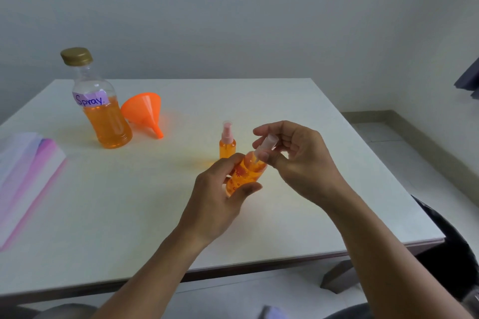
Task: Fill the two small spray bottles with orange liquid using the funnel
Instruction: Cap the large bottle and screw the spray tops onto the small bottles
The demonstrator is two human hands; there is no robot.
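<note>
My left hand [217,199] grips a small spray bottle [245,175] full of orange liquid, tilted above the table's middle. My right hand [298,160] pinches the bottle's clear cap [268,143] at its top. Just behind stands a second small spray bottle [227,144], upright, orange inside, with a pink sprayer and a clear cap on. At the back left a large bottle [103,109] labelled "Spray", gold lid on, holds orange liquid up to about half. An orange funnel [145,111] lies on its side right of it.
The white table [337,163] ends near my body and at the right. Pink and white folded paper [28,179] lies at the left edge. A dark chair part [451,254] stands beyond the right front corner.
</note>
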